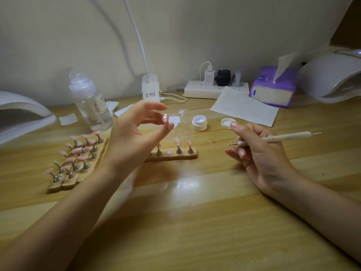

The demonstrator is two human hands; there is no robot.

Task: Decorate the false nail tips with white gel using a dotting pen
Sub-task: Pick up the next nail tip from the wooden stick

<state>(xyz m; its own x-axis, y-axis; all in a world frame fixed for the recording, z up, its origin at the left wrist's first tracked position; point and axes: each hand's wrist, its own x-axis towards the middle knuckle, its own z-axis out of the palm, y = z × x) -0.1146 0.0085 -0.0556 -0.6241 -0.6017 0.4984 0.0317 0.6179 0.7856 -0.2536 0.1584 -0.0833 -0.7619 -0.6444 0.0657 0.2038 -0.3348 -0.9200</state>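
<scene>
My left hand (136, 132) is raised above the table and pinches a small pink false nail tip (165, 119) between thumb and fingers. My right hand (257, 151) grips a cream dotting pen (281, 137), its metal ball end pointing left. A wooden strip (173, 156) below my left hand carries pink tips on metal stands (178, 147), with one bare magnet spot. Further left, several pink tips stand on wooden strips (76, 157). The open jar of white gel (199, 123) and its lid (227, 123) sit behind.
A clear pump bottle (90, 102) stands at the back left beside a nail lamp (21, 114). A second lamp (332, 77), a purple tissue pack (273, 87), a power strip (214, 89), a paper sheet (244, 106) and a foil piece (175, 120) lie behind.
</scene>
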